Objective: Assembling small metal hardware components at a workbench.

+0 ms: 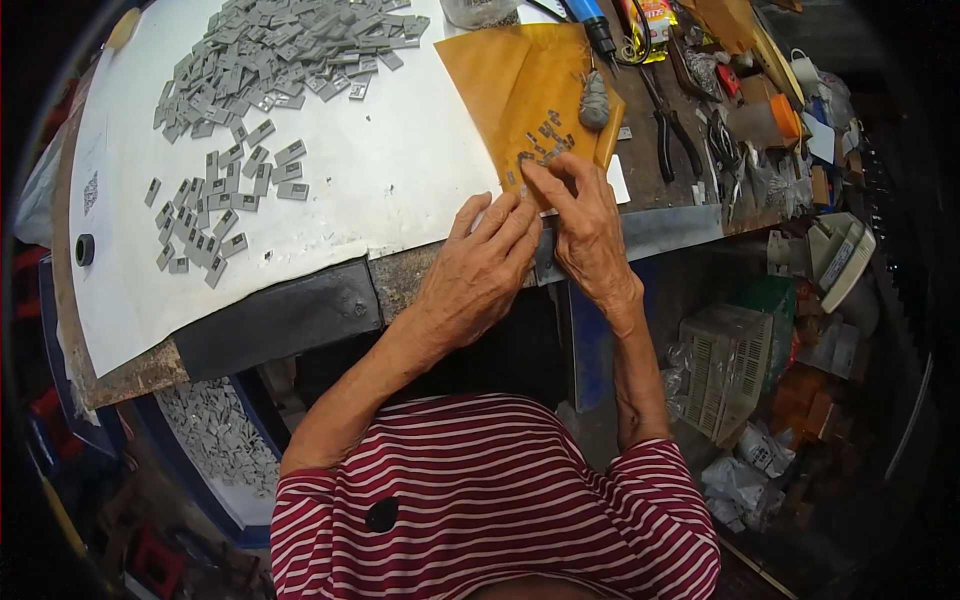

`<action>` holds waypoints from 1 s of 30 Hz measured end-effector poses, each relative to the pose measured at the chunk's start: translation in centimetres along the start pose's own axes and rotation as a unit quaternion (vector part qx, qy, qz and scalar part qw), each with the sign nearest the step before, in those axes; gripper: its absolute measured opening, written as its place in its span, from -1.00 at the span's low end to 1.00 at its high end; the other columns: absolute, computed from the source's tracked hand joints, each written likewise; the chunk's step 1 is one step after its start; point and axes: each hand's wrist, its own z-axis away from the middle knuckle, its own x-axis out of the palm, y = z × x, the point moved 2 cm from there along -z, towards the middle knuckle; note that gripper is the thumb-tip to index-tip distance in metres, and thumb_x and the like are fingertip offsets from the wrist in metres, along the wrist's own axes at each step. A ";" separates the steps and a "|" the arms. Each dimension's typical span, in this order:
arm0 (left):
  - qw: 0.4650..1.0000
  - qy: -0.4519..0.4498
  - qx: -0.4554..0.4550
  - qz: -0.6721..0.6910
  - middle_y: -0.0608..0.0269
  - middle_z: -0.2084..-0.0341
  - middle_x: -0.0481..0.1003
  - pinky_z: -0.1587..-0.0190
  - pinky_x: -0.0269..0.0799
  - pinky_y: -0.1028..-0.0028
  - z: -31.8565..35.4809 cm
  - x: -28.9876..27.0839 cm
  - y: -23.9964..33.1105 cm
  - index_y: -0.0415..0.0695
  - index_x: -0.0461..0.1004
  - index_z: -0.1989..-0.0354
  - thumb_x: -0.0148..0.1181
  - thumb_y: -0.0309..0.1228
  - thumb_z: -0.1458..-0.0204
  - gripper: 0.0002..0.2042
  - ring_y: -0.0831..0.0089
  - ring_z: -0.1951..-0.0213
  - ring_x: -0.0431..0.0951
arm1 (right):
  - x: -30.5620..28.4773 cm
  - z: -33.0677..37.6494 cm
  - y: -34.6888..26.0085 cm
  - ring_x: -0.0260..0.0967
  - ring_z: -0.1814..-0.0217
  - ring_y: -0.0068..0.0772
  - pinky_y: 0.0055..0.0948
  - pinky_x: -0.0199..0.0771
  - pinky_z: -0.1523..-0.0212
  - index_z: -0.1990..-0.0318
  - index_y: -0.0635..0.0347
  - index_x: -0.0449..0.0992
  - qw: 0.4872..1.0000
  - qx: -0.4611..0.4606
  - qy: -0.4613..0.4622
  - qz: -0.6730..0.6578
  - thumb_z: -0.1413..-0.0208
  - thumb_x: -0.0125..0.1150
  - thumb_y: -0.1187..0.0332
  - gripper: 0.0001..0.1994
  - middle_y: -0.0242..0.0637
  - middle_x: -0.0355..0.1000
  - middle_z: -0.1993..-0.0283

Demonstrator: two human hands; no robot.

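My left hand [482,258] rests at the table's front edge, fingers curled together. A bit of grey shows by its thumb, but what it holds is mostly hidden. Close beside it, my right hand [592,238] has thumb and index finger pinched near the left fingertips; anything between them is too small to make out. Just beyond the right fingers, small dark metal pieces [550,132] lie scattered on a sheet of amber paper [490,62]. A grey, wrapped-handled pointed tool [594,100] lies on that sheet.
A large heap of grey rectangular pieces [270,60] covers the far left of the white sheet [330,190], with a looser group [225,190] nearer. Black-handled pliers [664,130] and an orange-lidded jar [768,120] are at right. Below left stands a blue-edged tray [262,425] of grey pieces.
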 end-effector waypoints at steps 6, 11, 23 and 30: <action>1.000 0.004 -0.001 0.003 -0.01 0.03 0.29 -0.18 0.05 0.17 0.1 0.0 0.0 -0.38 0.33 0.07 0.07 -0.51 0.13 -0.61 0.17 -0.11 0.23 | 0.6 -1.1 0.5 0.24 0.11 -0.11 -0.29 0.26 0.06 0.04 0.22 0.41 1.000 -0.002 0.005 -0.016 0.16 0.08 0.65 -0.59 -0.11 0.24 0.15; 1.000 0.000 -0.005 -0.003 0.05 0.03 0.31 -0.16 0.08 0.20 0.0 0.0 0.0 -0.29 0.33 0.05 0.13 -0.48 0.09 -0.63 0.17 -0.08 0.26 | 0.3 -1.2 0.6 0.25 0.09 -0.07 -0.28 0.28 0.05 0.04 0.26 0.40 0.999 0.005 0.017 -0.031 0.18 0.06 0.69 -0.57 -0.09 0.25 0.15; 1.000 -0.008 -0.002 -0.005 0.01 0.04 0.31 -0.17 0.09 0.18 -0.1 -0.2 0.2 -0.36 0.33 0.05 0.08 -0.50 0.10 -0.62 0.18 -0.11 0.24 | -1.7 2.4 2.0 0.26 0.08 -0.06 -0.27 0.29 0.04 0.10 0.29 0.43 0.991 0.091 0.095 -0.030 0.24 -0.02 0.78 -0.55 -0.09 0.27 0.14; 1.000 -0.003 -0.001 0.000 0.01 0.04 0.30 -0.17 0.09 0.18 -0.1 -0.3 0.1 -0.36 0.32 0.05 0.07 -0.50 0.09 -0.62 0.17 -0.10 0.24 | -1.5 0.5 0.8 0.26 0.12 -0.07 -0.26 0.29 0.08 0.09 0.26 0.43 0.997 0.037 0.072 -0.020 0.25 0.01 0.77 -0.54 -0.08 0.26 0.14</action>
